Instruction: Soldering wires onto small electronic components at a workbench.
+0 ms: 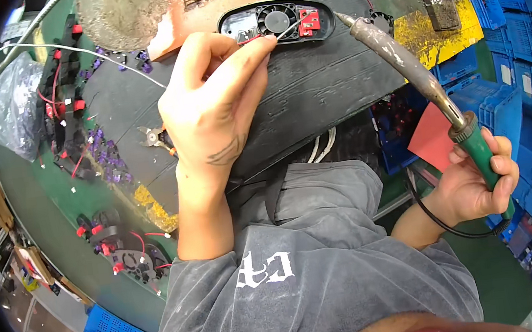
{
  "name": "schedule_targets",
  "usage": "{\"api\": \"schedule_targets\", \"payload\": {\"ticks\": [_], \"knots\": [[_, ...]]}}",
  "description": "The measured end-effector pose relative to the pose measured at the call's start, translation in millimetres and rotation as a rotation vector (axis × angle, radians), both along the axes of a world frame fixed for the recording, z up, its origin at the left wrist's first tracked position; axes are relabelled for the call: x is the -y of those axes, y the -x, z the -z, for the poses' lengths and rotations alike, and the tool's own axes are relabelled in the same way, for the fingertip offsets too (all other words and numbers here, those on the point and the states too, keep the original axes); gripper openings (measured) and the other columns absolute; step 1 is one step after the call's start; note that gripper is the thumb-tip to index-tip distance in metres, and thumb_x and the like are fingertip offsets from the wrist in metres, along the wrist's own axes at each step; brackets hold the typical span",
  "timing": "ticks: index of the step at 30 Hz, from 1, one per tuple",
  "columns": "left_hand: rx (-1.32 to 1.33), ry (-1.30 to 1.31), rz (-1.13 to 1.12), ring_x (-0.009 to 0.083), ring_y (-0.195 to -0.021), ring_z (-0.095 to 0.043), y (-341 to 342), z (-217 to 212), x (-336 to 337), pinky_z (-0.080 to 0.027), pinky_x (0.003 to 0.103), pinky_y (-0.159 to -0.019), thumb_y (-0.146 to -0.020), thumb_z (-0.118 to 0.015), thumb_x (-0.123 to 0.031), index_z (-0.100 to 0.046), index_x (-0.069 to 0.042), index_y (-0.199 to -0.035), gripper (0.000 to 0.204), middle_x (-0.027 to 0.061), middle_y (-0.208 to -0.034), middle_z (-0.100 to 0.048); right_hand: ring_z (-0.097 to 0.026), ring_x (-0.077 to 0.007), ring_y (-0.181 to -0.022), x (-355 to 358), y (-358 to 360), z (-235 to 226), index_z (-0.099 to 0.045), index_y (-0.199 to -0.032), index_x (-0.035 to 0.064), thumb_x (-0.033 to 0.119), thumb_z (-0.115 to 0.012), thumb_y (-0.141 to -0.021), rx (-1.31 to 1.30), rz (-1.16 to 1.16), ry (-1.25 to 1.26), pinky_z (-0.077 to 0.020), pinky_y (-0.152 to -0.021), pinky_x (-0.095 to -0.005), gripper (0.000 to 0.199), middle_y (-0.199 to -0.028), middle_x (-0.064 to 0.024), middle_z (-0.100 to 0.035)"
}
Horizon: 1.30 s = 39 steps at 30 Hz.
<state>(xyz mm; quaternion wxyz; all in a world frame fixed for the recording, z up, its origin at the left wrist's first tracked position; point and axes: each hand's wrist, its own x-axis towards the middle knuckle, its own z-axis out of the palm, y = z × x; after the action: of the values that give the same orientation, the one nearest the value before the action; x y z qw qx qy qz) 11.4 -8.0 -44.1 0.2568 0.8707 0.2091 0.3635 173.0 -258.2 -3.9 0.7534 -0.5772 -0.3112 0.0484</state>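
Black case (330,23) lies at the far centre of the black worktop (309,87), holding a round fan (277,20) and, right of it, a red switch (309,22). Left hand (211,99): fingers pinched narrow on a thin strand (290,29) that points toward the switch. Right hand (481,186): fingers wrapped around the green handle of a soldering iron (399,57). Iron tip is at the case's right end; contact cannot be determined. Cutters (155,138) rest left of the left wrist.
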Motion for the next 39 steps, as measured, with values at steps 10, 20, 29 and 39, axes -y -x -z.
{"api": "schedule_targets", "payload": {"ticks": [10, 20, 29, 39], "knots": [[-0.013, 0.045, -0.024, 0.0100, -0.061, -0.053, 3, 7, -1, -0.042, 0.023, -0.054, -0.069, -0.073, 0.009, -0.073, -0.005, -0.093, 0.028, 0.0029, -0.076, -0.052, -0.062, -0.0321, -0.055, -16, 3, 7, -0.058, -0.091, 0.0028, 0.033, -0.041, -0.094, 0.027, -0.008, 0.033, -0.0536, -0.043, -0.0364, 0.034, -0.101, -0.0242, -0.060], [0.024, 0.038, -0.001, 0.0102, -0.060, -0.051, 2, 11, -1, -0.041, 0.023, -0.053, -0.069, -0.073, 0.008, -0.072, -0.004, -0.093, 0.027, 0.0030, -0.075, -0.051, -0.064, -0.0315, -0.061, -26, 4, 7, -0.064, -0.092, 0.0041, 0.033, -0.045, -0.091, 0.043, -0.012, 0.065, -0.0523, -0.047, -0.0353, 0.035, -0.097, -0.0223, -0.063], [0.013, 0.035, -0.004, 0.0101, -0.060, -0.051, 1, 13, 1, -0.041, 0.024, -0.053, -0.068, -0.073, 0.007, -0.072, -0.005, -0.094, 0.029, 0.0028, -0.075, -0.051, -0.064, -0.0323, -0.059, -28, 3, 8, -0.063, -0.091, 0.0023, 0.033, -0.044, -0.091, 0.057, -0.013, 0.076, -0.0538, -0.046, -0.0338, 0.036, -0.097, -0.0239, -0.063], [0.003, 0.034, -0.020, 0.0112, -0.061, -0.053, 0, 14, 1, -0.043, 0.024, -0.054, -0.068, -0.073, 0.006, -0.072, -0.005, -0.094, 0.029, 0.0033, -0.076, -0.051, -0.064, -0.0317, -0.059, -31, 3, 10, -0.063, -0.092, 0.0024, 0.033, -0.045, -0.091, 0.068, -0.020, 0.065, -0.0534, -0.047, -0.0338, 0.036, -0.098, -0.0240, -0.063]]}}
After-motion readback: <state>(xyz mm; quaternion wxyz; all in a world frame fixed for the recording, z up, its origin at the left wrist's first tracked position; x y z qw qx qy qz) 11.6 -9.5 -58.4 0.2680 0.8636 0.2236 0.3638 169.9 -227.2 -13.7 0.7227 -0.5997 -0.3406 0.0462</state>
